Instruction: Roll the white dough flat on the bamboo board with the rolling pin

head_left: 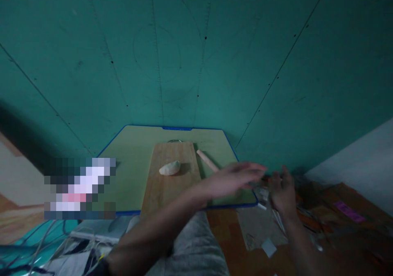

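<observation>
A pale, dumpling-shaped piece of dough (170, 168) lies on a wooden cutting board (172, 194). To the board's right, a wooden rolling pin (207, 160) rests on the table, its near end hidden behind my left hand (233, 180). That hand reaches across to the right with its fingers stretched out, and I see nothing in it. Past the table's right edge is my right hand (281, 190), raised and facing the left one, fingers apart and somewhat blurred. A small gap separates the two hands.
The pale tabletop (123, 173) has a blue rim and stands against a green wall (178, 63). A pixelated patch covers something at its left. Cables (39, 243) lie at lower left. Cardboard boxes (346, 204) and scattered items sit on the floor at right.
</observation>
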### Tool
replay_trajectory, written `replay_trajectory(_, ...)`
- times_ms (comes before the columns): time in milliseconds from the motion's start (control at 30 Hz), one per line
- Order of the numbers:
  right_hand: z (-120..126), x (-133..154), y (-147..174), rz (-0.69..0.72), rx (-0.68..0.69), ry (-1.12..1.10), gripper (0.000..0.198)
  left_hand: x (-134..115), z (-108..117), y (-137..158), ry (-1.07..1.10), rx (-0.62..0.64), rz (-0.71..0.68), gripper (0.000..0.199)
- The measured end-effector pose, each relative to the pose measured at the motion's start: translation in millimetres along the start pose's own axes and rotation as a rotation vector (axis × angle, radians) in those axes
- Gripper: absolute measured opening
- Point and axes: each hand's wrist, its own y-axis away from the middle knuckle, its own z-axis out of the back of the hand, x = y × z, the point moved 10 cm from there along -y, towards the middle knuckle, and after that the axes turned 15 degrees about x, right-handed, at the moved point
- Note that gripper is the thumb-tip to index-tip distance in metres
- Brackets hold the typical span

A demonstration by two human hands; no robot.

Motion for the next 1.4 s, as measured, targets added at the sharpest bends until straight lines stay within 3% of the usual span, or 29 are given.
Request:
replay_trajectory(67,-14,26,-4,-0.012,0.03,0.061,0.069,-4,70,71,-0.514,-0.417,0.108,0.044)
replay_trajectory(100,-28,46,-4,0.02,0.096,0.11,0.065,0,95,106,-0.755,-0.589,0.243,0.043)
replay_trajectory(133,-46,70,-2,0.071,0.188,0.173,0.06,11,113,134,-0.94,-0.673,0.407,0.044)
replay_trajectory(200,-81,112,7,0.143,0.359,0.336,0.051,46,125,158,-1.136,-0.567,0.614,0.041)
replay_trajectory(233,-94,126,11,0.14,0.415,0.421,0.045,60,125,161,-1.169,-0.492,0.616,0.036)
replay_trajectory(300,-112,141,17,0.107,0.503,0.558,0.032,67,128,165,-1.131,-0.496,0.511,0.031)
replay_trajectory(400,-121,141,21,0.079,0.563,0.632,0.021,31,146,180,-1.007,-0.761,0.26,0.031)
replay_trajectory(500,-118,131,19,0.093,0.546,0.574,0.015,-12,155,204,-1.058,-1.043,0.074,0.031)
replay_trajectory(533,-116,127,18,0.093,0.532,0.544,0.014,-17,153,205,-1.103,-1.05,0.056,0.031)
replay_trajectory(600,-114,119,15,0.085,0.507,0.489,0.014,-5,140,191,-1.196,-0.906,0.091,0.029)
replay_trajectory(667,-112,111,12,0.064,0.487,0.45,0.015,27,118,169,-1.279,-0.655,0.185,0.03)
replay_trajectory(733,-112,106,9,0.042,0.476,0.429,0.016,58,99,155,-1.332,-0.505,0.291,0.029)
replay_trajectory(867,-116,104,6,0.05,0.492,0.447,0.017,82,91,142,-1.337,-0.433,0.448,0.019)
replay_trajectory(933,-118,106,7,0.068,0.496,0.484,0.017,75,101,139,-1.326,-0.41,0.453,0.018)
replay_trajectory(1000,-120,111,10,0.091,0.487,0.544,0.017,60,125,141,-1.313,-0.434,0.448,0.021)
replay_trajectory(1100,-123,120,17,0.131,0.467,0.641,0.016,31,177,154,-1.305,-0.6,0.469,0.029)
replay_trajectory(1167,-125,123,21,0.146,0.456,0.683,0.015,25,204,160,-1.297,-0.698,0.496,0.036)
replay_trajectory(1400,-125,125,26,0.145,0.437,0.72,0.014,76,216,159,-1.231,-0.646,0.559,0.016)
